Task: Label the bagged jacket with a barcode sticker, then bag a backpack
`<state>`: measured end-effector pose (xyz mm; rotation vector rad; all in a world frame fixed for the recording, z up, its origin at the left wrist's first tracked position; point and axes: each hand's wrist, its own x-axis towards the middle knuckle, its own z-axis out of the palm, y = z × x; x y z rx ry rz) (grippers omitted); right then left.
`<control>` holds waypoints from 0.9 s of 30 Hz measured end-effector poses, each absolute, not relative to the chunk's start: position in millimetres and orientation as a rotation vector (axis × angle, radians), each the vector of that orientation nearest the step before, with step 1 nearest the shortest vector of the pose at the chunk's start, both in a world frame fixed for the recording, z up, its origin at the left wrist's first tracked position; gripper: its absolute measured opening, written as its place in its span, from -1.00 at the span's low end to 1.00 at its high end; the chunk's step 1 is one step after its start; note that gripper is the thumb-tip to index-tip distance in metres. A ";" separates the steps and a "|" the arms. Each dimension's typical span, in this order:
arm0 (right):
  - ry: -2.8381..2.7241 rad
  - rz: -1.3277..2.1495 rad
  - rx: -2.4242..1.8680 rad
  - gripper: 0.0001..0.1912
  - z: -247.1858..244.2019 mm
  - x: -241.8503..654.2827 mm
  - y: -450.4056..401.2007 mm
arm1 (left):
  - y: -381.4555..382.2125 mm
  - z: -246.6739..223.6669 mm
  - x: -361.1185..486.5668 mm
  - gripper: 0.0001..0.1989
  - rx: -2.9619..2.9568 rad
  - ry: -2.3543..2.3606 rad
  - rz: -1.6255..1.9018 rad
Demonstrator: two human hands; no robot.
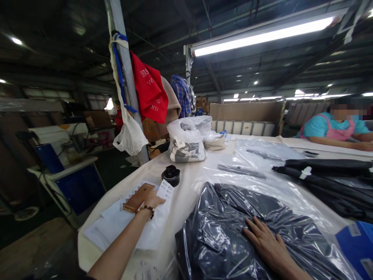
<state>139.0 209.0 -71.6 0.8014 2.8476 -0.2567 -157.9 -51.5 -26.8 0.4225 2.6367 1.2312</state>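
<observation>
My left hand (pixel 153 200), a beaded bracelet on its wrist, is at the edge of a small white sheet of printed labels (pixel 166 188), its fingers closed on it as far as I can see. Right beside it, a gold-coloured phone (pixel 139 197) lies on white papers (pixel 112 221). Flat on a clear plastic bag with dark folded fabric inside (pixel 221 229) rests my right hand (pixel 266 242), fingers spread and nothing in its grasp. The bag's plastic is shiny and wrinkled.
Beyond the papers stands a round black container (pixel 171 177). A plastic-wrapped bundle (pixel 188 149) sits farther back. Black bagged goods (pixel 329 179) and a blue packet (pixel 357 245) lie to the right. A metal post (pixel 128 66) rises behind; a person (pixel 329 126) leans at the far right.
</observation>
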 end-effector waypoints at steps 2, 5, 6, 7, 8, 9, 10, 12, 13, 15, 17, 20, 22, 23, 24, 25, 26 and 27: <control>2.924 -0.285 0.892 -0.59 -73.6 137.0 208.8 | -41.4 -9.4 -141.2 -0.67 0.504 2.425 1.452; 3.236 -0.447 1.038 -0.54 -70.8 134.8 205.7 | -16.5 22.2 -107.7 -0.51 0.637 2.061 1.733; 3.381 -0.595 1.048 -0.52 -67.8 135.2 203.5 | -5.8 33.2 -94.5 -0.46 0.682 1.953 1.789; 3.512 -0.805 1.031 -0.51 -64.0 136.3 200.6 | 5.9 43.7 -80.5 -0.43 0.715 1.846 1.832; 3.609 -1.066 0.998 -0.52 -59.8 138.0 196.9 | 18.4 53.1 -65.8 -0.41 0.731 1.736 1.865; 3.663 -1.342 0.958 -0.53 -55.7 140.2 192.5 | 31.4 60.9 -50.7 -0.41 0.731 1.621 1.886; 3.687 -1.603 0.910 -0.53 -52.0 142.6 187.9 | 44.8 66.4 -35.5 -0.42 0.712 1.504 1.898; 3.676 -2.032 0.765 -0.52 -47.2 147.2 179.3 | 71.8 69.6 -5.6 -0.43 0.633 1.290 1.894; 3.629 -2.224 0.685 -0.51 -46.3 149.1 176.3 | 85.0 66.9 8.4 -0.44 0.592 1.212 1.880; 3.397 -2.616 0.610 -0.50 -46.7 152.1 173.9 | 108.8 53.9 33.4 -0.44 0.541 1.127 1.834; 3.127 -2.866 0.770 -0.45 -48.7 154.4 176.7 | 126.8 34.0 52.4 -0.45 0.517 1.089 1.787; 2.800 -3.020 1.127 -0.38 -51.4 157.2 186.1 | 139.9 3.2 66.7 -0.47 0.503 1.073 1.730; 2.456 -3.256 1.173 -0.39 -51.3 158.7 191.8 | 140.9 -11.4 68.4 -0.48 0.505 1.071 1.692; 2.263 -3.390 1.154 -0.41 -50.5 159.3 193.7 | 139.9 -16.2 68.1 -0.48 0.512 1.068 1.670; 2.094 -3.497 1.144 -0.43 -49.3 160.0 195.1 | 138.5 -19.5 67.5 -0.49 0.522 1.058 1.648; 1.963 -3.561 1.154 -0.45 -47.8 160.5 196.0 | 136.9 -21.5 66.9 -0.49 0.533 1.044 1.626; 1.869 -3.597 1.175 -0.47 -46.3 161.1 196.4 | 135.3 -22.6 66.4 -0.49 0.540 1.030 1.607; 1.800 -3.613 1.191 -0.48 -44.9 161.6 196.4 | 133.9 -23.0 66.0 -0.49 0.543 1.012 1.596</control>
